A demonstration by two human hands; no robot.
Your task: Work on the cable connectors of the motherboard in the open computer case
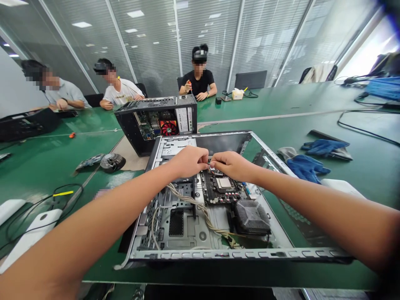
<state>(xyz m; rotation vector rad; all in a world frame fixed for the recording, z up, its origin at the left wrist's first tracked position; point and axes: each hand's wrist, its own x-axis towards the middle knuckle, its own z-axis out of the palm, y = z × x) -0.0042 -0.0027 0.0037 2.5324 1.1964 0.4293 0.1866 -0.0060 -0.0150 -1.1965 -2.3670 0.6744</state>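
Observation:
An open computer case lies on its side in front of me. Over its far half, my left hand and my right hand meet, each with thumb and fingers pinched together. Something small sits between the fingertips, too small to name. Just below my hands is the motherboard, with a bare square processor on it. Nearer to me, a finned heatsink rests inside the case. A bundle of beige cables runs across the case floor.
A second computer case with a red fan stands upright behind mine. Blue work gloves lie to the right. A round fan-like part, black cables and a white power strip are on the left. Three people sit across the table.

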